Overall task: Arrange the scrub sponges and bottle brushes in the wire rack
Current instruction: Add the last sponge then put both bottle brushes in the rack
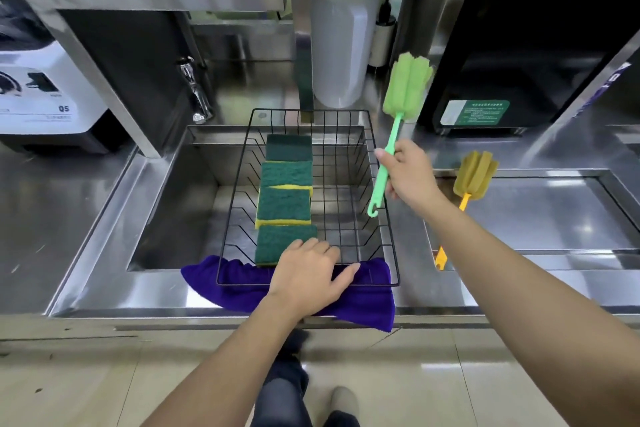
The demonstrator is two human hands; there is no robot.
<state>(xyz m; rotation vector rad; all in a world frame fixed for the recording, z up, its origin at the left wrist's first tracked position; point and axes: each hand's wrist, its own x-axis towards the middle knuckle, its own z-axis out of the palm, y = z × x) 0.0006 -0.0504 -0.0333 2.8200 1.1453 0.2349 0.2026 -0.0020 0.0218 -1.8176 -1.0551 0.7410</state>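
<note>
A black wire rack sits over a steel sink. Several green-and-yellow scrub sponges lie in a row down its left-middle part. My right hand is shut on the handle of a green bottle brush, held above the rack's right rim with its sponge head pointing up and away. A yellow bottle brush lies on the counter to the right of the rack, partly hidden by my right arm. My left hand rests on the rack's near rim, fingers spread, next to the nearest sponge.
A purple cloth lies under the rack's near edge and hangs over the counter front. A faucet stands at the back left, a white jug and a pump bottle behind the rack. A black appliance stands at the right.
</note>
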